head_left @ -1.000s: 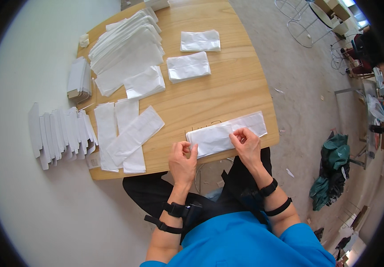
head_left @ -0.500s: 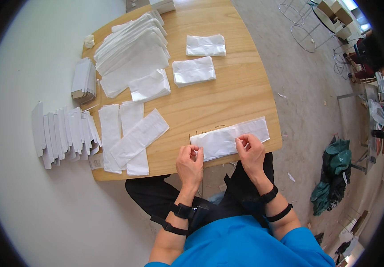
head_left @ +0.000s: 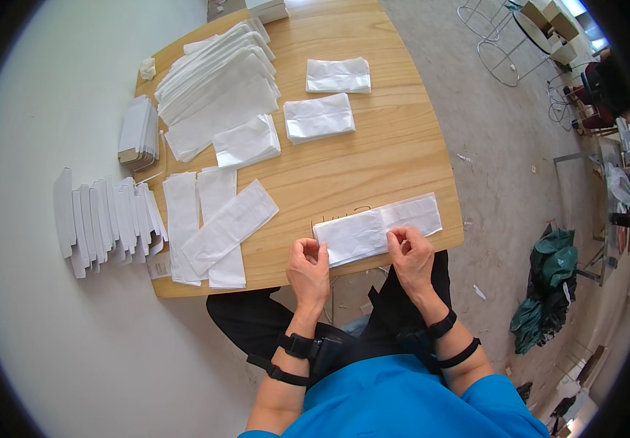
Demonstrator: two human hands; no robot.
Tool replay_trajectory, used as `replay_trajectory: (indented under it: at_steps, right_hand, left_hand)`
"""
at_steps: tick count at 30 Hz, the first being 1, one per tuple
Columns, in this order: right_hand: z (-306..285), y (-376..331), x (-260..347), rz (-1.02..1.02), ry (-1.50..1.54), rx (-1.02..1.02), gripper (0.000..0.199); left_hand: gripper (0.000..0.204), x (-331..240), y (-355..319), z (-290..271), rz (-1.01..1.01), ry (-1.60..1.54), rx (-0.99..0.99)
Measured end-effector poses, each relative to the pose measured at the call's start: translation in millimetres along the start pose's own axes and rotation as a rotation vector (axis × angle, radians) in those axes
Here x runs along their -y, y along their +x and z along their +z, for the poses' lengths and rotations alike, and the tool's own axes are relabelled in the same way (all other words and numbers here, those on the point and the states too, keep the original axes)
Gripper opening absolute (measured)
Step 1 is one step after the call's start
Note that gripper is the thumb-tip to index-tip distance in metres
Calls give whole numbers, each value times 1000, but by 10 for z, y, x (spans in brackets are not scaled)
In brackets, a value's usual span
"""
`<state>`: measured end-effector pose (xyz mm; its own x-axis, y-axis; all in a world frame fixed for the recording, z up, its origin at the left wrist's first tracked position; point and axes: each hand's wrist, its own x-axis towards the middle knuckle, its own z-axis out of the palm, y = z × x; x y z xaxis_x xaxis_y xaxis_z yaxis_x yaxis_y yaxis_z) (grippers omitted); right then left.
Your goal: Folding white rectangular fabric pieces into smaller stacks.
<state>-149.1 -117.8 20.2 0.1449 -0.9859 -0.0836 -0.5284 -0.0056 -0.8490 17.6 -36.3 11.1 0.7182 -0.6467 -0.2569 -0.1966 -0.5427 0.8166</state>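
A long white folded sheet (head_left: 355, 230), thin like paper or plastic film, lies near the front right edge of the wooden table (head_left: 373, 171). At its left end, the thumb and fingers of my left hand (head_left: 309, 271) pinch the near corner. My right hand (head_left: 411, 259) is closed too, its thumb and forefinger pinching the near edge right of the middle, where a crease crosses the sheet. Several similar strips (head_left: 231, 226) lie at the table's front left, one slanting across the others.
Farther back stand two small folded white stacks (head_left: 320, 117), (head_left: 338, 75) and a fanned pile of white sheets (head_left: 216, 80). White flat cartons (head_left: 110, 219) lean along the wall at left, beside a boxed stack (head_left: 138, 133). A green bag (head_left: 552, 263) lies on the floor at right.
Both hands stay at the sheet's near edge with only slight finger shifts. My left hand has edged a little left; the sheet has hardly moved.
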Motion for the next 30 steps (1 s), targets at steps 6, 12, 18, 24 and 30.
replay_trajectory:
  at_steps: [6,12,18,24,30]
  right_hand:
    - [-12,0,-40,17,21,-5,8]
    - [-19,-2,-78,36,27,-2,8]
    - [-31,-18,-147,94,82,-5,9]
    - [-47,116,-165,128,163,-63,13]
    - [52,198,-232,141,138,74,12]
  left_hand:
    - [14,25,13,3,3,-17,-9]
    - [13,-3,-8,11,39,-43,-20]
    - [16,35,11,22,9,-54,-9]
    - [19,46,28,-22,16,-111,-13]
    - [16,56,73,-13,43,-97,28]
